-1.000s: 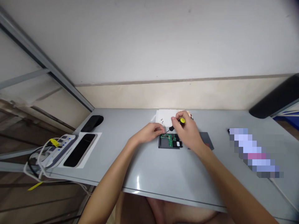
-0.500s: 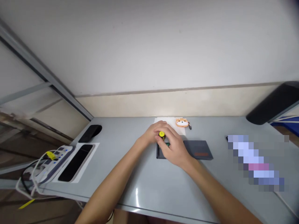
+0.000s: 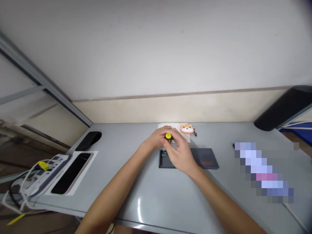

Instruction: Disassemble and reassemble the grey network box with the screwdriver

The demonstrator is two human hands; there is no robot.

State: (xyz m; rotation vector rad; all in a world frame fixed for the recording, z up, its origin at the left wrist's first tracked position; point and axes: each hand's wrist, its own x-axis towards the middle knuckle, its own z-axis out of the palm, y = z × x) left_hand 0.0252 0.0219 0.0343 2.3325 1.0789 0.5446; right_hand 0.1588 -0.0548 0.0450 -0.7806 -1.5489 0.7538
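Observation:
My right hand (image 3: 182,157) is closed around a screwdriver (image 3: 168,137) with a black and yellow handle, its yellow end facing up. The tool's tip is hidden. Below it lies a shallow dark grey case (image 3: 161,164) with a green circuit board (image 3: 164,153) inside, partly covered by my right hand. My left hand (image 3: 154,137) reaches in at the far left edge of the case, close against the right hand. Its fingers are mostly hidden behind the right hand and the handle. A flat dark grey panel (image 3: 206,155) with a brownish patch lies just right of the case.
Behind the hands, an orange dog-face pouch (image 3: 187,129) rests on white paper (image 3: 174,126). At left are a phone (image 3: 71,174), a power strip (image 3: 52,172) with cables and a black object (image 3: 88,140). A blurred-out item (image 3: 262,172) and a black cylinder (image 3: 284,109) stand right.
The view has shifted slightly, moving the scene left. My right hand and the screwdriver handle sit a little higher over the case, and more of the circuit board shows.

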